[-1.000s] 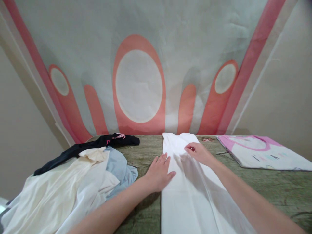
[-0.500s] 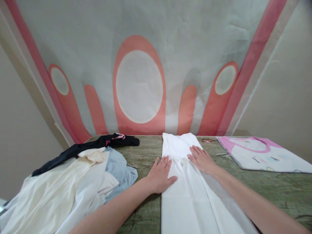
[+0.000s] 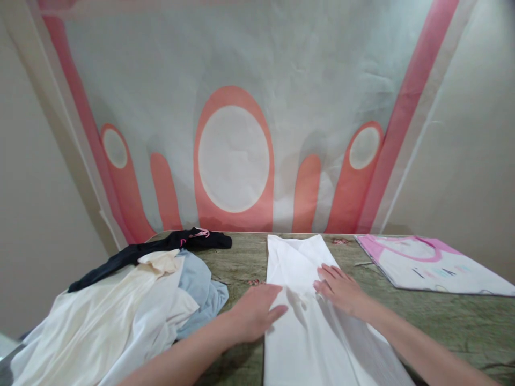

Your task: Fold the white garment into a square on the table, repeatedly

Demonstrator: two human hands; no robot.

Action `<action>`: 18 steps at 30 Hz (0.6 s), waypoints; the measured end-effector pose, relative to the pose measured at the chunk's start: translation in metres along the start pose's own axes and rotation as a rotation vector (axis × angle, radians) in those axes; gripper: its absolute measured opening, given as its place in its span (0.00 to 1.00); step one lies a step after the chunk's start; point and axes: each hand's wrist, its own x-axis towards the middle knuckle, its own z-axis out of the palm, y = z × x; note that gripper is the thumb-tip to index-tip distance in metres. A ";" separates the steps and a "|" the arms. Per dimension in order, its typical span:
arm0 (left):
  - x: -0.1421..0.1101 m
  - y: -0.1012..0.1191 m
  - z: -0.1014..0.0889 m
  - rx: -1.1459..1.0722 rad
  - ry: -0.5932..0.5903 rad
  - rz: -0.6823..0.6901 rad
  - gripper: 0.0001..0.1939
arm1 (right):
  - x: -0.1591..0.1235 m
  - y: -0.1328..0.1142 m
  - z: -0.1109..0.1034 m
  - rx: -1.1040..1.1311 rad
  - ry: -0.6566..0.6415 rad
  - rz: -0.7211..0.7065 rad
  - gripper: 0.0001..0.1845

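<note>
A long white garment, gathered at its middle, lies lengthwise on the wood-grain table. At its left edge is my left hand, with the thumb apart from the fingers and the fingertips touching the cloth near the gathers. My right hand rests on the garment's right side, palm down, fingers stretched out. Above the gathers the top panel lies fairly flat, with a folded layer across it. Below them the cloth runs towards me in loose lengthwise folds.
To the left is a heap of cream and white clothes, with a light blue garment and a black one beside it. A folded pink and white T-shirt lies at the right. A patterned wall stands behind the table.
The view has tilted up slightly. My left hand has drawn nearer to me along the garment's left edge, its fingers closer together. My right hand stays on the right side.
</note>
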 end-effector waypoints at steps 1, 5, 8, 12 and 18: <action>0.012 -0.012 -0.003 -0.052 0.086 -0.025 0.19 | 0.009 0.001 -0.007 0.033 -0.004 -0.003 0.25; 0.067 -0.066 -0.007 -0.178 0.331 -0.207 0.09 | 0.059 -0.001 -0.029 0.186 0.097 0.013 0.17; 0.108 -0.100 -0.004 -0.208 0.432 -0.299 0.12 | 0.106 -0.017 -0.033 0.244 0.112 -0.007 0.13; 0.156 -0.130 0.006 -0.273 0.544 -0.374 0.12 | 0.165 -0.052 -0.025 0.308 0.092 -0.018 0.09; 0.198 -0.156 0.012 -0.365 0.612 -0.324 0.08 | 0.216 -0.090 0.007 0.375 0.072 -0.005 0.15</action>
